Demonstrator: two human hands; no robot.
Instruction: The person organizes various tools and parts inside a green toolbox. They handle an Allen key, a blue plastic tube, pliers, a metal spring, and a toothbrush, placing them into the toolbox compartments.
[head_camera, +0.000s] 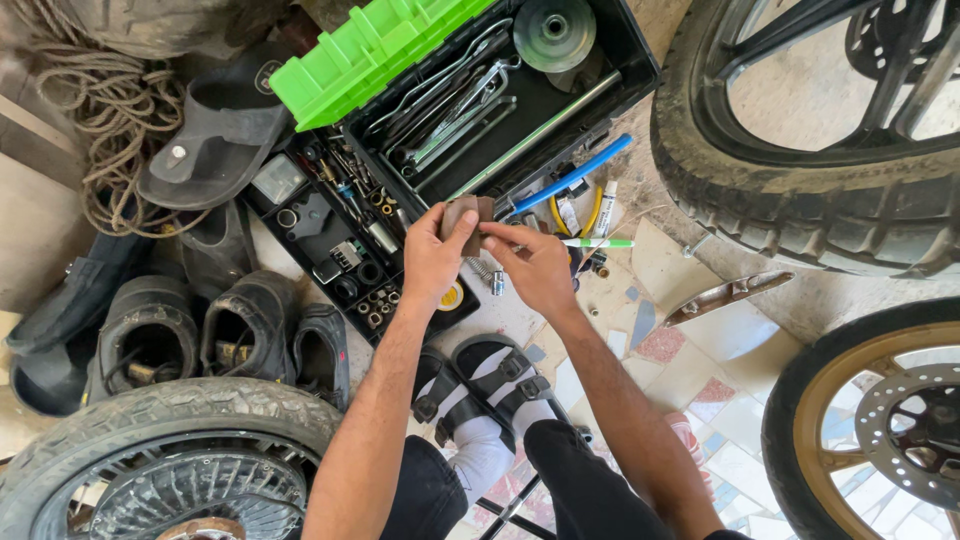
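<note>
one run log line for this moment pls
left hand: pinching small brown block | right hand: fingers on block | below: open black toolbox, blue-handled tool | wheels around

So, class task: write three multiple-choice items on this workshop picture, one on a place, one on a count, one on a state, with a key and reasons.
1. Where does the green tray sit?
A. on the toolbox's upper left edge
B. on a tyre
C. on the person's lap

2. How many motorcycle wheels show?
A. one
B. two
C. three

3. How is the small brown piece held?
A. lying loose on the floor
B. pinched between both hands
C. clamped in a vice

Key: 1 A, it rests across the box's corner. 2 C, upper right, lower right, lower left. 3 B, left hand and right hand both grip it.
</note>
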